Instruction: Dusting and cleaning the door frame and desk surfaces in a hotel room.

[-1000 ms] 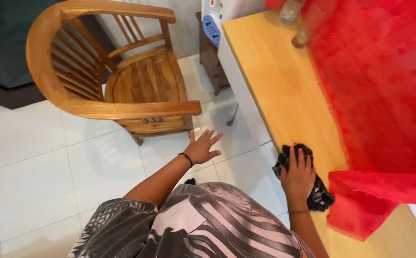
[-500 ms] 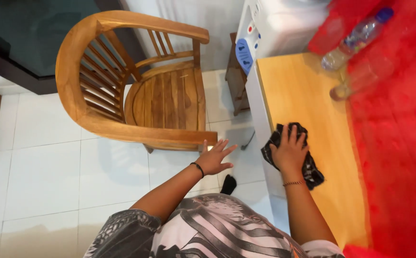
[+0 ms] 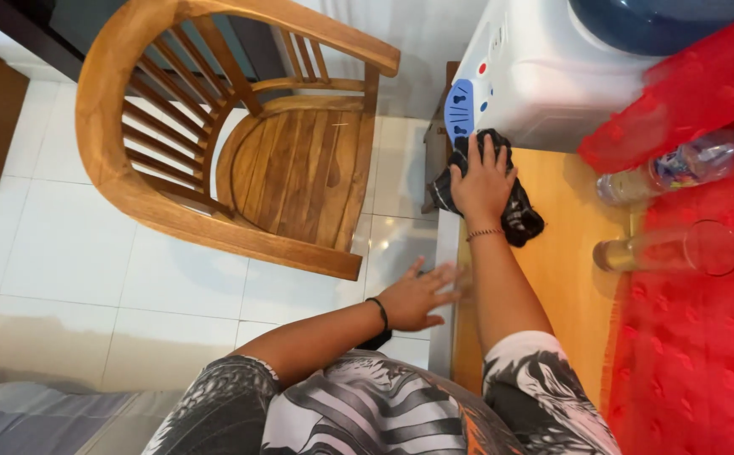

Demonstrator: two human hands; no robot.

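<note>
Our right hand (image 3: 482,181) presses flat on the black cloth (image 3: 519,215), half hiding it, on the worktop (image 3: 565,270); our left hand (image 3: 413,297) hangs spread, blurred.

Your right hand (image 3: 482,179) stretches forward, arm nearly straight, palm down, fingers spread and pressing flat. Your left hand (image 3: 413,297) hangs lower, open, fingers splayed, palm down, holding nothing, elbow bent, wrist banded.
</note>
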